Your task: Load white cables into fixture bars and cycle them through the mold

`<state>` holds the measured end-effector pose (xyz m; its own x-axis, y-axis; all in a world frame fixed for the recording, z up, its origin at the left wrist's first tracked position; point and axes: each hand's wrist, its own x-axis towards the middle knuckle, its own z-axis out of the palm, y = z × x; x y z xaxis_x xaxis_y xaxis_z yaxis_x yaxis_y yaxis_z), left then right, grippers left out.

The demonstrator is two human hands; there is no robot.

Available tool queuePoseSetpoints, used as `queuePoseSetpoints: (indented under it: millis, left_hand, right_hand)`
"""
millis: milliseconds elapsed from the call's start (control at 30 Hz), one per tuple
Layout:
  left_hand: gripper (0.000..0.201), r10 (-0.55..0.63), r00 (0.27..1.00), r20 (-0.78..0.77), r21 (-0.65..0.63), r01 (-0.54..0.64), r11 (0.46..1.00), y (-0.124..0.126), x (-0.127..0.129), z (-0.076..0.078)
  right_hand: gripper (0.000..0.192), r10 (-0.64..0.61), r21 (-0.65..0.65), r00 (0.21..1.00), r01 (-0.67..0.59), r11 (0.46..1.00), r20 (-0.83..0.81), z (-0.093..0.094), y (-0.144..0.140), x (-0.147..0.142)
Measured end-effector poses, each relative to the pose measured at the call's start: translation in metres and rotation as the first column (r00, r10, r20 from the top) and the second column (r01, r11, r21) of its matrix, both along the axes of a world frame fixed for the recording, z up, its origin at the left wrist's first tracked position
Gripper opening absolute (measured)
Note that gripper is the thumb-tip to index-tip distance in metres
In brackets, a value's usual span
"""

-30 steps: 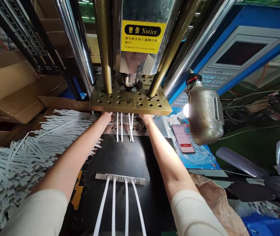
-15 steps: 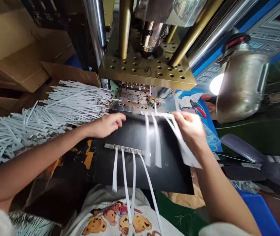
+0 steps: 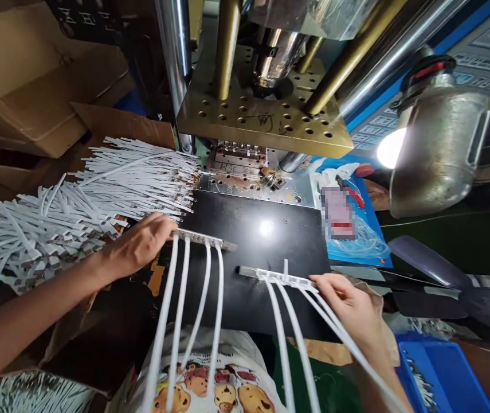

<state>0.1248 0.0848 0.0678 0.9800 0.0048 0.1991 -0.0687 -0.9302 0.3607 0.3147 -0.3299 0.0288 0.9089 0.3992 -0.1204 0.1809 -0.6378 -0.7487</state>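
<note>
My left hand [image 3: 144,244] is closed on the left end of a narrow metal strip [image 3: 228,246], raised near the left side of the black work plate [image 3: 253,215]. Several white cables [image 3: 204,287] hang from that strip toward my lap. My right hand [image 3: 348,301] pinches the right end of a second metal strip [image 3: 248,272], held over the plate's right part. White cables [image 3: 279,321] hang from it too, and one short white end sticks up. The two strips are apart, the right one lower in view.
Behind the plate stands a press with a drilled brass-coloured plate [image 3: 266,129] above a metal die [image 3: 240,163]. A heap of white cables [image 3: 133,178] lies left. A lit lamp [image 3: 438,152], red-handled pliers [image 3: 357,198] on blue sheet and a blue bin [image 3: 438,367] are right.
My left hand has taken the strip that lay on the plate and lifted its end leftward. My right hand has brought its strip back from the die, down toward me.
</note>
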Motion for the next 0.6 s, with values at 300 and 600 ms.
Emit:
queuePoseSetpoints:
  millis: [300, 600]
  left_hand:
    - [0.015, -0.181, 0.943, 0.278, 0.183, 0.133, 0.974, 0.031, 0.089, 0.0]
    - [0.046, 0.1, 0.993, -0.067, 0.222, -0.083, 0.972, 0.06, 0.215, -0.017]
  right_hand:
    - [0.027, 0.387, 0.005, 0.818, -0.43, 0.903, 0.427, 0.03, 0.128, 0.019]
    - [0.03, 0.46, -0.23, 0.691, -0.404, 0.885, 0.557, 0.021, 0.243, 0.181]
